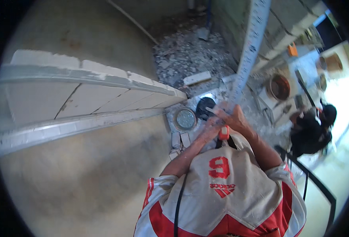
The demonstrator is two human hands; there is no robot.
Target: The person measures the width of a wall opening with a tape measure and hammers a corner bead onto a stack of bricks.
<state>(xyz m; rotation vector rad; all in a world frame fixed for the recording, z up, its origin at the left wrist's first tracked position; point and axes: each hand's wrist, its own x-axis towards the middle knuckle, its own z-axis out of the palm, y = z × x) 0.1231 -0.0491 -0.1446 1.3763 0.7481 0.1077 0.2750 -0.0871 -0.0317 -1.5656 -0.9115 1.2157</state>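
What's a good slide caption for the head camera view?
Left hand and right hand close together near a long measuring tape, a pale block wall to the left.

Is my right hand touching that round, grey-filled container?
Apart: the head view shows your right hand clear of the container, a black rounded object between them.

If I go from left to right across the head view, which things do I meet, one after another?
Low block wall, round bucket with greyish contents, left hand, measuring tape, brownish bucket, co-worker in dark clothes.
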